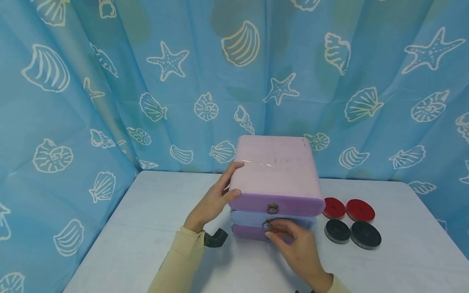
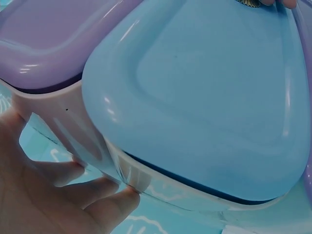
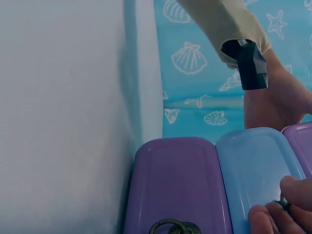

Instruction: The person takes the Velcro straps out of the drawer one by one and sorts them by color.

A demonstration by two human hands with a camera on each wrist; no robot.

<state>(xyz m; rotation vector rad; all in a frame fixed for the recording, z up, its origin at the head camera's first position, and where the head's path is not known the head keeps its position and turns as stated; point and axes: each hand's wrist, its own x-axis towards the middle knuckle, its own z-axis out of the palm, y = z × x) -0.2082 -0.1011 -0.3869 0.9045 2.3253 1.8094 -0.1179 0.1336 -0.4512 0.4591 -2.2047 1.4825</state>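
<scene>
A small pink cabinet (image 1: 275, 162) stands on the table with stacked drawers. Its top drawer (image 1: 253, 203) is purple, the middle drawer (image 2: 209, 92) light blue, the bottom drawer (image 3: 178, 180) purple. Between thumb and fingers, my right hand (image 1: 298, 246) pinches the ring pull (image 1: 266, 224) of the blue drawer. My left hand (image 1: 212, 201) rests against the cabinet's left side, thumb on the front upper edge. In the left wrist view, its extended fingers (image 2: 105, 204) touch the pink side wall. A thin dark gap shows behind the blue drawer's front edge.
Right of the cabinet lie two red discs (image 1: 360, 210) and two black discs (image 1: 365, 235), flat on the white table (image 1: 146, 228). A blue curtain (image 1: 205, 81) with shell and starfish prints hangs behind. Another brass ring pull (image 1: 272, 208) hangs on the top drawer.
</scene>
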